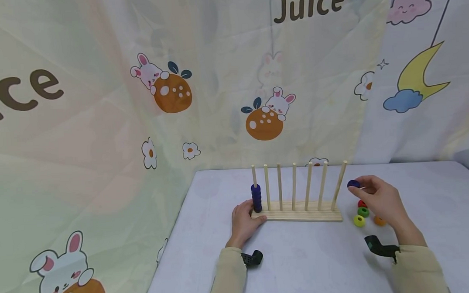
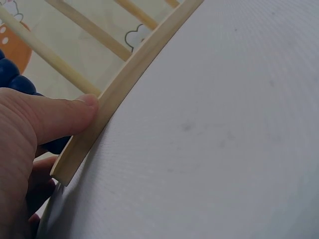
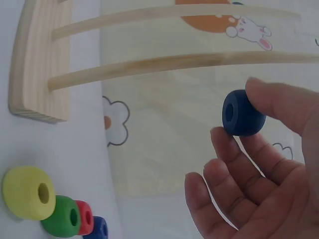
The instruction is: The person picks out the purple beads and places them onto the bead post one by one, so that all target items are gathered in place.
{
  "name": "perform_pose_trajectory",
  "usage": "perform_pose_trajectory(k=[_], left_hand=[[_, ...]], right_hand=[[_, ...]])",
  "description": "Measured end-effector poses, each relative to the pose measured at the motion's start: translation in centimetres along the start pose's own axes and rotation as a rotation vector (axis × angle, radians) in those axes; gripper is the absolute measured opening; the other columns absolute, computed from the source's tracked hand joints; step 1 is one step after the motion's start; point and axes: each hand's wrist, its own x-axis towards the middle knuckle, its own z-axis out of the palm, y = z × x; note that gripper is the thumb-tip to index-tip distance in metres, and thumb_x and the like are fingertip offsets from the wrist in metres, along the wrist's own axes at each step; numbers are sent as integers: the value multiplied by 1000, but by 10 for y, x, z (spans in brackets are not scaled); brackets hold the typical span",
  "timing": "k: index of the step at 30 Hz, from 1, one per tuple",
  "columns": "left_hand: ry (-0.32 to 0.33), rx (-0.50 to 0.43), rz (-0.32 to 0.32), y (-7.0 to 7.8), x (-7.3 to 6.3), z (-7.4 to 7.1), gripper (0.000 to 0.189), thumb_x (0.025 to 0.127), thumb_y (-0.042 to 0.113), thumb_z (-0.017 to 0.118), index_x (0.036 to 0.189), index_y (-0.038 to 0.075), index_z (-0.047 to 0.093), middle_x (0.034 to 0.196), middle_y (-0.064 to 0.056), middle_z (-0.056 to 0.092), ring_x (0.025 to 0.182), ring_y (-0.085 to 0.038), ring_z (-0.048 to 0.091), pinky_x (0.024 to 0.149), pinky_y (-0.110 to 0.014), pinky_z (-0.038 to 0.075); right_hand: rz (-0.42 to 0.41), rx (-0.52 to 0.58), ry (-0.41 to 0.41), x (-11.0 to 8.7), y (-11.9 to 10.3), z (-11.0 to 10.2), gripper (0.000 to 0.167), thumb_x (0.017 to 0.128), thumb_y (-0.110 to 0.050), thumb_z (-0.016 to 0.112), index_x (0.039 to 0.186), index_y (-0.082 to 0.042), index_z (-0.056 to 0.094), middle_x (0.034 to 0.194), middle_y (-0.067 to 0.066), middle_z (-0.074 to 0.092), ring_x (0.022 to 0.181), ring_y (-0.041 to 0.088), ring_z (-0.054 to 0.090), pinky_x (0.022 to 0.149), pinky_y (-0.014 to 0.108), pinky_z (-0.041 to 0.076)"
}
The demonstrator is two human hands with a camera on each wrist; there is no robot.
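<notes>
A wooden peg rack point(image 1: 296, 213) with several upright pegs stands on the table. Dark blue beads point(image 1: 256, 198) are stacked on its leftmost peg. My left hand point(image 1: 243, 220) grips the left end of the base, its thumb point(image 2: 70, 115) on the front edge; the other fingers are partly hidden. Right of the rack, my right hand point(image 1: 382, 199) holds a blue bead point(image 3: 243, 113) between thumb and fingertips, above the table and apart from the rightmost peg point(image 3: 174, 63). In the right wrist view, the bead's hole faces the peg side.
Loose beads lie on the table below my right hand: yellow point(image 1: 359, 221), green point(image 1: 363, 211), red point(image 1: 362, 203) and orange point(image 1: 379, 221). Another blue bead point(image 3: 95, 228) shows in the right wrist view. A printed cloth point(image 1: 218, 134) hangs behind the table.
</notes>
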Motion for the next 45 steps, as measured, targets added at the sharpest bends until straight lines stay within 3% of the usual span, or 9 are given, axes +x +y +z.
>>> perform_pose_trajectory(k=[6, 14, 20, 32, 40, 45], left_hand=[[3, 3, 1, -1, 1, 1, 57, 80, 32, 80, 129, 10, 62, 133, -7, 61, 130, -24, 49, 117, -47, 20], [5, 5, 3, -3, 1, 3, 57, 80, 33, 79, 129, 11, 62, 132, -6, 61, 129, -23, 50, 117, -47, 21], [9, 1, 10, -3, 1, 2, 56, 79, 33, 80, 128, 11, 63, 132, -6, 61, 129, -23, 50, 117, -47, 21], [0, -9, -5, -2, 0, 2, 56, 79, 33, 80, 128, 11, 63, 132, -5, 61, 129, -23, 49, 117, -47, 20], [38, 26, 44, 0, -1, 0, 56, 78, 33, 81, 126, 9, 64, 129, -7, 63, 126, -25, 52, 114, -50, 24], [32, 26, 39, -1, -1, 1, 57, 78, 33, 81, 126, 9, 63, 130, -7, 63, 127, -25, 51, 115, -50, 24]], right_hand=[[-68, -1, -25, -3, -9, -4, 57, 93, -46, 62, 126, -1, 53, 112, 22, 63, 98, 35, 61, 64, 21, 50], [-139, 15, -104, -8, -19, -5, 44, 91, -37, 69, 116, -3, 57, 102, 14, 65, 84, 17, 59, 62, 22, 52], [-182, 61, -188, -11, -27, 0, 38, 90, -33, 71, 111, -4, 60, 100, 10, 65, 85, 18, 59, 68, 22, 52], [-277, 23, -221, -12, -33, 14, 33, 87, -32, 74, 109, -8, 66, 96, 3, 69, 88, 21, 64, 72, 26, 54], [-299, 35, -237, -12, -36, 23, 32, 86, -26, 75, 112, -10, 66, 97, 1, 69, 86, 17, 64, 70, 24, 55], [-315, 38, -272, -12, -40, 38, 32, 85, -30, 76, 111, -12, 68, 94, -2, 68, 84, 16, 62, 68, 24, 54]])
